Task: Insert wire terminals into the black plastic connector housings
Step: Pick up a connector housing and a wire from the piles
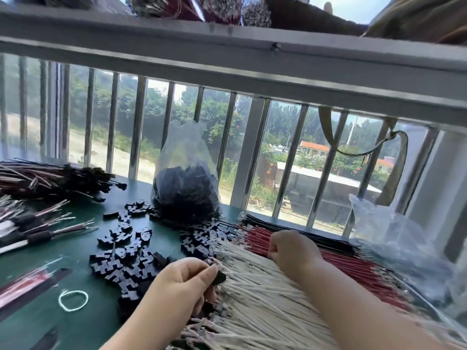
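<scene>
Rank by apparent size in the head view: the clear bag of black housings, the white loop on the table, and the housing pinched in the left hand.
1. Clear bag of black housings, far the largest.
2. White loop.
3. Housing pinched by the left hand; partly covered by the fingers and nearer the camera, so its gap to the loop is unsure.

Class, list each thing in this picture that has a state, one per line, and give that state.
Left hand: pinches a black plastic connector housing.
Right hand: fingers curled, resting on the white wires.
Clear plastic bag of black housings: upright, top open.
Loose black housings: scattered on the green table.
White rubber band: lying flat, unstretched.
Red wires: lying side by side.
</scene>
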`<act>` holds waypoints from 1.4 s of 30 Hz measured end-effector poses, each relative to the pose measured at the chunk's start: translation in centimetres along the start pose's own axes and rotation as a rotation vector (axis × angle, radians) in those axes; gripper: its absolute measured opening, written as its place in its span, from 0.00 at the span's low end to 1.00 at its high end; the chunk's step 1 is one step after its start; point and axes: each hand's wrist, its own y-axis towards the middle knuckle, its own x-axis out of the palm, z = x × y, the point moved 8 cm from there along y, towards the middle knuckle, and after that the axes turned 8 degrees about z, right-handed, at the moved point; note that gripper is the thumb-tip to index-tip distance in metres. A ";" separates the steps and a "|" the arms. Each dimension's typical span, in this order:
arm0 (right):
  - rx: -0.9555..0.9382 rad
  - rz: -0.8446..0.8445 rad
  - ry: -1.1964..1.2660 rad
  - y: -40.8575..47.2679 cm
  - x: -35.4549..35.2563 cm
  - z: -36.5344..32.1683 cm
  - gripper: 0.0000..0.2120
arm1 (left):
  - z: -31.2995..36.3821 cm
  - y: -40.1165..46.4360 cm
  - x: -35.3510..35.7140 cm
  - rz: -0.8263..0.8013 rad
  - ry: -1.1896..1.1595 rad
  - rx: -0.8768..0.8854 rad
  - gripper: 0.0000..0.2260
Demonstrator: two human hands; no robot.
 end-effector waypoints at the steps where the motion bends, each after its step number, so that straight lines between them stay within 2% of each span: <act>1: -0.012 -0.015 0.015 0.0 0.2 0.1 0.05 | 0.0 0.0 0.0 -0.003 0.004 0.005 0.13; 4: -0.003 -0.090 0.149 -0.2 0.9 0.7 0.09 | 0.2 -0.2 -0.1 -0.015 -0.007 0.001 0.12; 5: 0.000 -0.065 0.199 -0.3 0.7 0.9 0.10 | 0.1 -0.3 -0.1 -0.016 -0.011 -0.009 0.11; 6: 0.002 0.016 0.257 -0.3 -0.1 1.4 0.09 | 0.1 -0.3 0.0 -0.020 -0.014 -0.021 0.11; 8: -0.009 0.318 0.394 -0.8 -3.2 1.9 0.08 | -0.2 -0.5 -0.1 -0.022 -0.041 -0.066 0.11; 9: 0.007 0.474 0.494 -1.5 -5.0 2.3 0.12 | -0.3 -0.6 -0.1 -0.029 -0.064 -0.092 0.10; 10: 0.041 0.570 0.617 -2.3 -6.7 2.6 0.17 | -0.4 -0.8 0.0 -0.037 -0.085 -0.111 0.09; 12: 0.083 0.631 0.806 -3.7 -9.2 2.4 0.23 | -0.3 -0.9 0.0 -0.052 -0.116 -0.116 0.08; 14: 0.042 0.596 0.861 -5.3 -11.4 0.7 0.17 | 0.0 -1.1 0.0 -0.066 -0.129 -0.095 0.09; 16: -0.002 0.424 0.872 -7.3 -11.9 -1.8 0.04 | 0.5 -1.2 0.1 -0.089 -0.131 -0.050 0.10; 19: -0.097 0.186 0.771 -10.3 -10.1 -5.2 0.04 | 1.0 -1.4 0.4 -0.124 -0.092 0.034 0.10; 23: -0.113 0.029 0.836 -11.5 -8.1 -6.8 0.07 | 1.4 -1.6 0.8 -0.154 -0.054 0.086 0.07; 28: -0.130 0.000 0.858 -11.2 -7.3 -6.6 0.16 | 1.6 -1.7 0.9 -0.157 -0.047 0.109 0.07; 30: -0.139 0.013 0.841 -11.3 -7.2 -6.6 0.15 | 1.8 -1.8 0.9 -0.159 -0.047 0.127 0.10; 33: -0.138 0.051 0.822 -11.3 -7.3 -6.4 0.13 | 1.8 -1.8 0.9 -0.161 -0.032 0.130 0.06; 37: -0.162 0.066 0.808 -11.3 -7.5 -6.5 0.12 | 1.9 -1.9 1.0 -0.178 -0.043 0.105 0.05; 40: -0.240 0.128 0.744 -11.7 -7.6 -6.6 0.14 | 2.0 -2.0 1.3 -0.180 -0.079 0.087 0.11; 42: -0.347 0.230 0.607 -12.3 -8.0 -7.0 0.12 | 1.8 -2.0 1.6 -0.177 -0.093 0.072 0.09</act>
